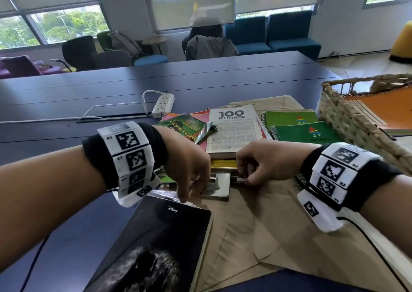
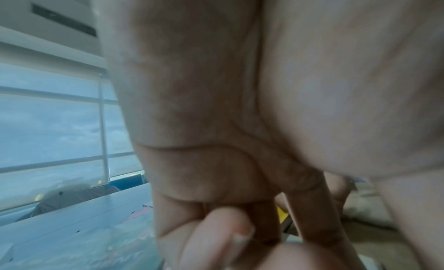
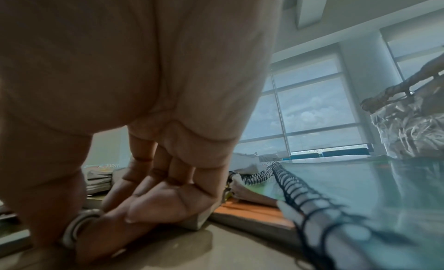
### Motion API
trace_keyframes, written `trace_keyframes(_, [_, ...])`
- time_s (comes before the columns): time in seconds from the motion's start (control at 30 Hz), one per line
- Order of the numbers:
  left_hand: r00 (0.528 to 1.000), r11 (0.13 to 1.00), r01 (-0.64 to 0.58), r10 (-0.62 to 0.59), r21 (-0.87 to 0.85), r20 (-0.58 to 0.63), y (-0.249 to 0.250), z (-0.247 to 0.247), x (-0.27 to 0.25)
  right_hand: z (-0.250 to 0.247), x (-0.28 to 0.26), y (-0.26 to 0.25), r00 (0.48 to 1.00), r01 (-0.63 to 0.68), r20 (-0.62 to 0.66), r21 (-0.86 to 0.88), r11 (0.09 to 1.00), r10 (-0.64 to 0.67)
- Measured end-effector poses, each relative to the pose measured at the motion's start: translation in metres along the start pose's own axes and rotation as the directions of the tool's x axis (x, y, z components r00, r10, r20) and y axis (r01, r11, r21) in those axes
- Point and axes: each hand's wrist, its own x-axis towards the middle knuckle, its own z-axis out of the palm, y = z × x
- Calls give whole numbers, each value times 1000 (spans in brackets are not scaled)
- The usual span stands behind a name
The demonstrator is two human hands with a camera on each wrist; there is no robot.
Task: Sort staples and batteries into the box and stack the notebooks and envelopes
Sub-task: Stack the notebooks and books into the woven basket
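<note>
A small glossy box (image 1: 219, 187) lies on brown envelopes (image 1: 267, 225) near the table's front. My left hand (image 1: 196, 191) curls down at its left edge and pinches a small dark-and-silver piece (image 1: 213, 177), seemingly a battery. My right hand (image 1: 245, 180) grips batteries (image 1: 237, 179) at the box's right edge. In the right wrist view the silver battery ends (image 3: 77, 228) show between thumb and curled fingers (image 3: 149, 207). The left wrist view shows only curled fingers (image 2: 240, 232); what they hold is hidden. Behind lie the "100 Filipinos" notebook (image 1: 234, 131) and green spiral notebooks (image 1: 310, 133).
A black Disney notebook (image 1: 160, 242) lies front left, under my left wrist. A wicker basket (image 1: 347, 122) with an orange notebook (image 1: 388, 111) stands at the right. A white power strip (image 1: 162, 101) and its cord sit further back on the dark blue table (image 1: 66, 104).
</note>
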Motion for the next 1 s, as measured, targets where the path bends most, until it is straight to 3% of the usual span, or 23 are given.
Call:
trace_keyframes(0.17, [1000,997,12,-15,80,28,3,7,7,0,-1,1,1000,0,5,30,1000,0])
trace_keyframes(0.43, [999,999,-33,33,-1,38,-6,8,12,0,2,2,1000,-10,17,64,998,9])
trace_keyframes(1.0, [991,988,-89,101,126,-89,1,16,9,2,2,5,999,-34,11,78,996,33])
